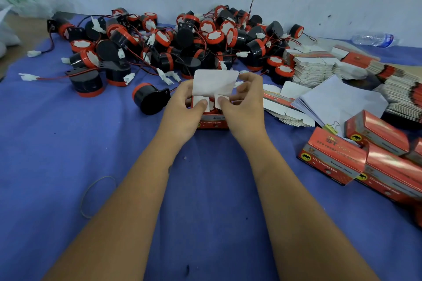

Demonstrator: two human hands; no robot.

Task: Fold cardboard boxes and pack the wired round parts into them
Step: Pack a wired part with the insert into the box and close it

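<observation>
Two hands hold one red cardboard box (212, 121) between them on the blue tabletop (68, 143): the left hand (182, 107) and the right hand (242, 102) each grip a side and press a thumb on a small white side flap, the large white lid flap (213, 82) standing open beyond the thumbs. Beyond the hands lies a heap of wired round parts (173, 45). Right of the hands lie flat box blanks (319, 66) and finished boxes (356, 157).
</observation>
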